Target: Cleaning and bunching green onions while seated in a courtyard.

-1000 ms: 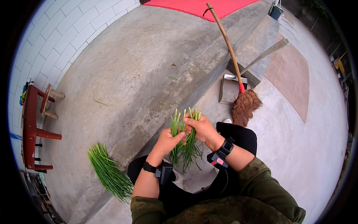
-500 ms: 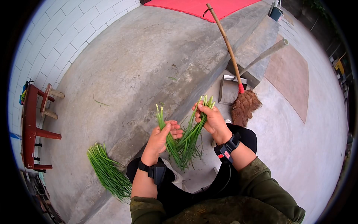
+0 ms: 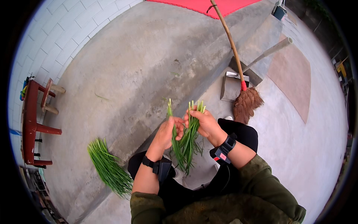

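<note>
Between my knees I hold two bunches of long green stalks that look like garlic chives, their pale cut ends pointing up. My left hand (image 3: 169,131) is closed round a thin bunch of chives (image 3: 176,147). The thicker bunch of chives (image 3: 192,130) sits pinched between the thumb and fingers of my right hand (image 3: 203,123). The fingers of both hands nearly meet, and the leafy ends hang down and mingle below them. On the concrete step to my left lies a larger pile of chives (image 3: 108,168).
A brown broom (image 3: 248,104) with a wooden handle leans beside a metal dustpan (image 3: 231,86) at the step's right. Far left, a red bench (image 3: 30,123) and a small wooden stool (image 3: 48,98) stand by the white block wall (image 3: 56,44). A red mat (image 3: 201,4) lies at the back.
My hands have come closer together, the left moving right and the right moving slightly left and down. The two bunches now hang nearly side by side.
</note>
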`<state>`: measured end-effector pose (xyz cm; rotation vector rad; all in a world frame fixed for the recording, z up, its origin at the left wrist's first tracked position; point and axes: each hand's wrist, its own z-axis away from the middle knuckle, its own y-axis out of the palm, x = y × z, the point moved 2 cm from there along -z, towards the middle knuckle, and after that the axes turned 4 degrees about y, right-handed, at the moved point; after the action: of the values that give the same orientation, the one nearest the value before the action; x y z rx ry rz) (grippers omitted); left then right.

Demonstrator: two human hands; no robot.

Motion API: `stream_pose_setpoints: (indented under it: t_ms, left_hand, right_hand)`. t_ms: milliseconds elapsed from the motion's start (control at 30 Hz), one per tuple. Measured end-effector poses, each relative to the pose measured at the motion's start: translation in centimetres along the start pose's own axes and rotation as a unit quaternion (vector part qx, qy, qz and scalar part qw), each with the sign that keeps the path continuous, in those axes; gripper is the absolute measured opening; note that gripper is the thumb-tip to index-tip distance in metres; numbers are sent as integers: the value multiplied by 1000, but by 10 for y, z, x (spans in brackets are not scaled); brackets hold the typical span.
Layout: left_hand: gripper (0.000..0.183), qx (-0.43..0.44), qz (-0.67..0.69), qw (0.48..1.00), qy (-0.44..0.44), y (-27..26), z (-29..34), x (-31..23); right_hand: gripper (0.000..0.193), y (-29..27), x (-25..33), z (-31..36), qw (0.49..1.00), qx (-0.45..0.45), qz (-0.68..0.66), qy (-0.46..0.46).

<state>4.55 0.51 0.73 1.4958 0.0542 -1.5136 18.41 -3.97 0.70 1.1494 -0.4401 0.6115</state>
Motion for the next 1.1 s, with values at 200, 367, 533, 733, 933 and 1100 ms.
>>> stream_pose_setpoints:
  t_ms: [200, 367, 533, 733, 933, 1100]
  left_hand:
    - [31, -25, -51, 998, -21, -1, -2, 1]
    - [22, -63, -165, 984, -8, 0, -2, 7]
    - [30, -12, -332, 942, 39, 2, -5, 13]
    - [39, 21, -367, 930, 32, 8, -3, 7]
    - [34, -5, -142, 990, -22, 4, 1, 1]
    - [31, 1, -81, 997, -21, 2, 2, 1]
  right_hand:
    - [12, 3, 3, 0, 999, -31, 3, -17]
    - [14, 1, 0, 0, 997, -4, 58, -59]
    - [8, 8, -8, 3, 988, -4, 131, -84]
    - [8, 7, -11, 1, 992, 4, 100, -75]
    - [8, 3, 7, 1, 995, -50, 57, -59]
    - [9, 1, 13, 1, 994, -80, 24, -74]
